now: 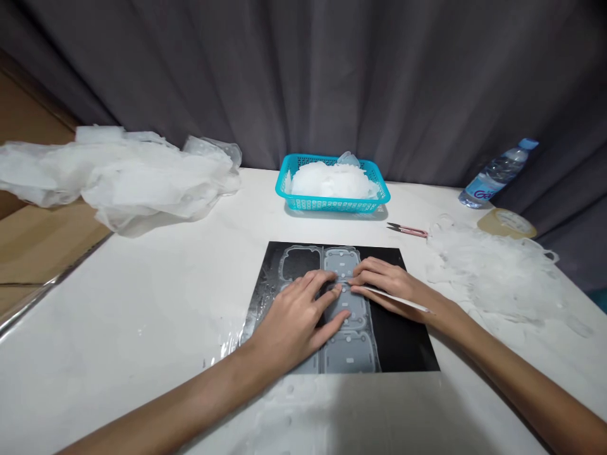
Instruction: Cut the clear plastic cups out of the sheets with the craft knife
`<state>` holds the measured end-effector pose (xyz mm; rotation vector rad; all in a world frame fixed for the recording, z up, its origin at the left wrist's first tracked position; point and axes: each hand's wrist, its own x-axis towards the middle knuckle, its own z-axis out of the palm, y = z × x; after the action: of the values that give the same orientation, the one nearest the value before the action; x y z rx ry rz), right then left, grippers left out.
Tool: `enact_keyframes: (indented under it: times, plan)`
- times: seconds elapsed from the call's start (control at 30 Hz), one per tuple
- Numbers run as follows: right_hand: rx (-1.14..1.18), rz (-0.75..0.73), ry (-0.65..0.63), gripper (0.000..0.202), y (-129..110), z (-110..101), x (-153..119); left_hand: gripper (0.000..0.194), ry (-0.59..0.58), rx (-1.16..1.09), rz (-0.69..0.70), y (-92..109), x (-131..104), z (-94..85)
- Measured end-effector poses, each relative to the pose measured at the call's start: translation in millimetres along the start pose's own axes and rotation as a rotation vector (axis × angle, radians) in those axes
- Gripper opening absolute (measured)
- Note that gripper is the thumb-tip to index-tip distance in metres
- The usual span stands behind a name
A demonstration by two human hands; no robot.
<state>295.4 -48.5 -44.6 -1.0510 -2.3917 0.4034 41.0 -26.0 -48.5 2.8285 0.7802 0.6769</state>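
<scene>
Upon a black mat (403, 354) at the near middle of the white table (156, 303), a clear plastic sheet (351, 354) with rounded, frosted shapes is seen; the mat is taken as the centre of the clock. On its 8 o'clock side, the sheet is covered by the left hand (298, 313), which is open, with the palm turned down; its fingertips and the spread thumb are laid over the frosted shapes. On the 2 o'clock side, a thin white stick (401, 300) is gripped between the thumb and fingers of the right hand (386, 284). The working end of the stick is directed toward 9 o'clock, near the left fingertips; whether the sheet is touched by it cannot be told.

Farther out, at 12 o'clock, a blue basket (332, 205) is placed, filled with white plastic pieces (327, 180). At 1 o'clock, small scissors (408, 230) are laid with the blades parted. At 2 o'clock, an upright, labelled water bottle (496, 174) is seen, and closer, a round yellowish roll (507, 222). At 3 o'clock, clear scraps (502, 272) are heaped. At 10 o'clock, translucent plastic (152, 177) is piled, partly over a cardboard box (42, 234). Behind everything, a grey curtain (332, 76) is hung.
</scene>
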Motion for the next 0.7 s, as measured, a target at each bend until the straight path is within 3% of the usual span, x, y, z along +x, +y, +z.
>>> enact_keyframes:
  times: [0.1, 0.33, 0.6, 0.7]
  plan:
    - [-0.019, -0.001, -0.018, 0.015, -0.2, -0.1, -2.1, 0.027, 0.012, -0.020, -0.003, 0.2, -0.3, 0.1]
    - [-0.228, -0.085, 0.101, 0.017, 1.8, 13.3, -1.2, 0.028, 0.000, -0.002, 0.027, 0.7, 0.7, -1.4]
    - [0.140, 0.062, 0.084, 0.010, -3.1, -2.5, -3.1, 0.029, 0.016, 0.020, 0.006, 1.7, 0.6, -1.3]
    - [0.159, 0.067, 0.099, 0.010, -4.5, 1.2, -1.0, 0.029, 0.012, 0.014, 0.008, 1.8, -0.2, -1.3]
